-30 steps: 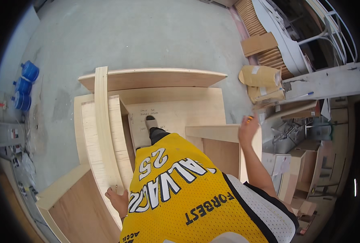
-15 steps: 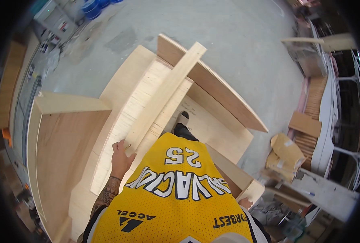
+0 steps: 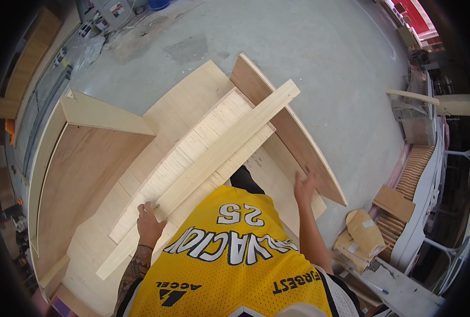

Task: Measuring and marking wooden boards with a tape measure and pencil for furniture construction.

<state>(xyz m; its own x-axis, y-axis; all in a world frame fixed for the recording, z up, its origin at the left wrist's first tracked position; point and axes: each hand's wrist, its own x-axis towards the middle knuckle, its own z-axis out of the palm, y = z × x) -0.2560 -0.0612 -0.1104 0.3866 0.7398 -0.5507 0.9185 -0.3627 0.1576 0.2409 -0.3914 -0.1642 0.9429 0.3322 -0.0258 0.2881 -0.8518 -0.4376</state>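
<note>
A long pale wooden board [image 3: 219, 153] lies slantwise across a curved plywood piece [image 3: 193, 142] with a striped edge face. Its near end reaches down past my left hand [image 3: 149, 224], which is at the board's edge with the fingers curled. A thin pencil, clearer half a second ago, shows only as a small tip [image 3: 157, 205] by the fingers. My right hand [image 3: 305, 186] is lifted beside an upright curved plywood panel [image 3: 288, 127], holding nothing I can see; its fingers are apart and somewhat blurred.
Another upright curved plywood panel [image 3: 92, 174] stands at the left. Grey concrete floor [image 3: 319, 58] stretches ahead. On the right are a cardboard box [image 3: 393, 203], brown paper packages [image 3: 364, 232], a stack of wooden strips [image 3: 414, 169] and a grey bench [image 3: 398, 285].
My right hand has let go of a wooden piece at the lower right and risen forward beside the upright panel. My left hand stays by the board. The view has shifted.
</note>
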